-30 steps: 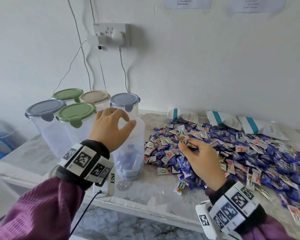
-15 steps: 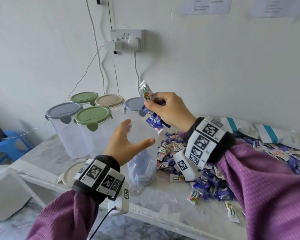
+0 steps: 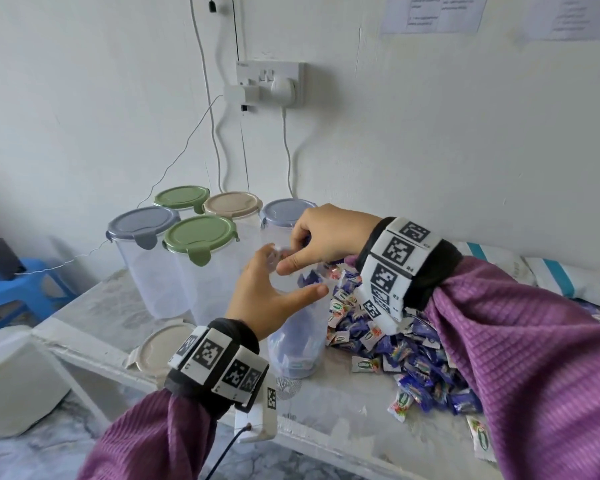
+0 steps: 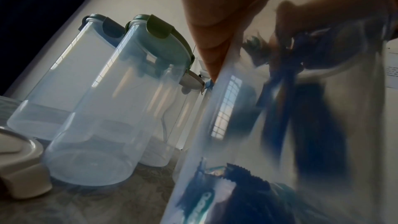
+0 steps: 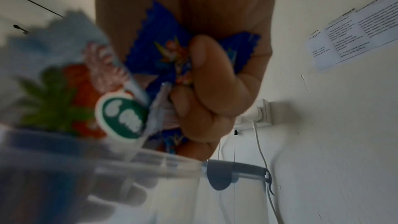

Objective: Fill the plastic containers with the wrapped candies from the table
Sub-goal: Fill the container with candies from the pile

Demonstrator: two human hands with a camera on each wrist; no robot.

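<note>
1. Head view: left hand wraps its grip round the open container, upright at the near bench edge.
2. Right hand hovers over its mouth, grip holding candies, some spilling in.
3. Candy pile lies just right; lidded containers stand far left.

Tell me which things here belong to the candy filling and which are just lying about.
Job: open container, candy pile, candies in right hand, left hand, lidded containers, loose lid.
Lying about: wall socket, blue stool, white bags.
</note>
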